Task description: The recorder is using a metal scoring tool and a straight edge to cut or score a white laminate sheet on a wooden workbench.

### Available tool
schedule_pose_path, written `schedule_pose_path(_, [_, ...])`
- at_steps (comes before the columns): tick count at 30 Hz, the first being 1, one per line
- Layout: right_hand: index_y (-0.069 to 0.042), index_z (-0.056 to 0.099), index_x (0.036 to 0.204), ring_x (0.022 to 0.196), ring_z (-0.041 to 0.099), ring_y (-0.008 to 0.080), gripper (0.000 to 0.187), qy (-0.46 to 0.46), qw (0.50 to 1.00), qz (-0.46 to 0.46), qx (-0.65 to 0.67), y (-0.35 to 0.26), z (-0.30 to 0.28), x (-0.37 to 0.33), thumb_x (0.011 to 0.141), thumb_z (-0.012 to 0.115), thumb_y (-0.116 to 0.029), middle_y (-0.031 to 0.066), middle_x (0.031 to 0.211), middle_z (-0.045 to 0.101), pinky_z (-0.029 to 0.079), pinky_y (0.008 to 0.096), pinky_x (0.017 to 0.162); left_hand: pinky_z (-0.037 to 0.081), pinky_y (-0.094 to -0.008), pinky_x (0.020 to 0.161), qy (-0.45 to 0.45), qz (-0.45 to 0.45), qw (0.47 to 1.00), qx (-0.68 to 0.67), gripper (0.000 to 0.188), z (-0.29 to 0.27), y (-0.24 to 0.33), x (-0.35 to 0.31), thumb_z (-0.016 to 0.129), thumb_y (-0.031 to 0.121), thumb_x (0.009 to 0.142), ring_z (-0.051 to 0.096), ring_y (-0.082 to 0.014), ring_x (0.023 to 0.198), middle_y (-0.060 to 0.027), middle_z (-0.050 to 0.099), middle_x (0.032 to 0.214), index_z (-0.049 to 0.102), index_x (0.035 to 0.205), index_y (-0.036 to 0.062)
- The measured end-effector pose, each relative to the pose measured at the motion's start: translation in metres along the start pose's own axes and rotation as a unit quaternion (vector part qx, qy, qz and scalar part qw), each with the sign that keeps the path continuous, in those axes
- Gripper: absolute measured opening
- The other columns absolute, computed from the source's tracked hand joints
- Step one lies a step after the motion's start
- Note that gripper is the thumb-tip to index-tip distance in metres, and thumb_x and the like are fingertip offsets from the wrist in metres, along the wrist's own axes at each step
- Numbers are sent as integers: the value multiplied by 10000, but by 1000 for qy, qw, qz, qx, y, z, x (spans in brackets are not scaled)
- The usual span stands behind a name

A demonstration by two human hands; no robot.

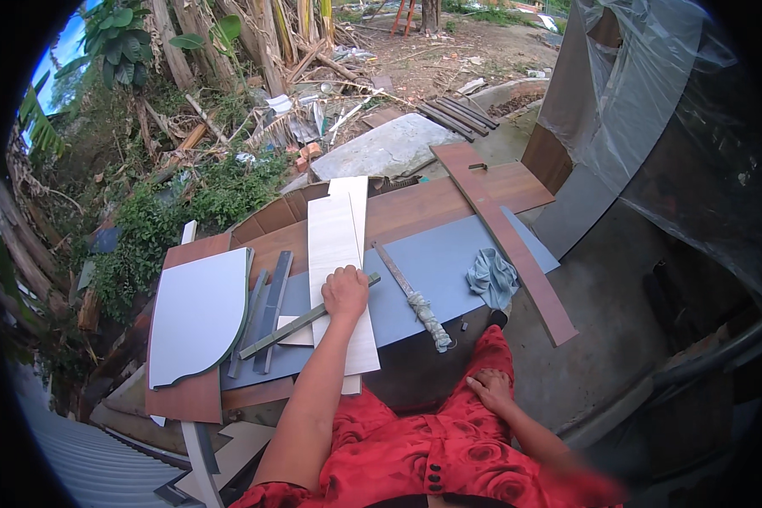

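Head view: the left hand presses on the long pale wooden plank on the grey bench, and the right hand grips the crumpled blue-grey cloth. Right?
Not quite. The head view shows the right hand resting on the red-clad knee, apart from the crumpled blue-grey cloth. The left hand does press on the long pale wooden plank.

Most open room was on the grey counter (449, 262), in the bare patch between the pale board (334, 254) and the wrapped saw (415, 300). Left of the board was pretty jammed: dark strips (271, 309) and a curved white panel (196, 313) lay close together. On the right, a crumpled cloth (491, 275) and a long brown plank (508, 241) blocked the way. The far side was all scrap wood and plants.
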State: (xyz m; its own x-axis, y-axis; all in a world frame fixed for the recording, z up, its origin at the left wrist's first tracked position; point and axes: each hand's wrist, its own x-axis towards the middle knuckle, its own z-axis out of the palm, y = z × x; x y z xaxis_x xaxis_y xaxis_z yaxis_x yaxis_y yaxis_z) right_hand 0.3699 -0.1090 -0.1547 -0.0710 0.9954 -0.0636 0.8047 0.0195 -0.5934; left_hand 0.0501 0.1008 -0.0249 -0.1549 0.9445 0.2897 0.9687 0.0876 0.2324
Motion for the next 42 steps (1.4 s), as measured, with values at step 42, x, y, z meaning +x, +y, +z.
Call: schedule_pose_path(42, [29,375,1105,860,619,438,349,-42,998,-43,-26,-172,-52,119,801,490,-98,292,935,594,491,511,758,462,-469,761,12,33,999,11,300,2,2,1,432,282,893,596,-334,841,-150,619,862,597,821,42])
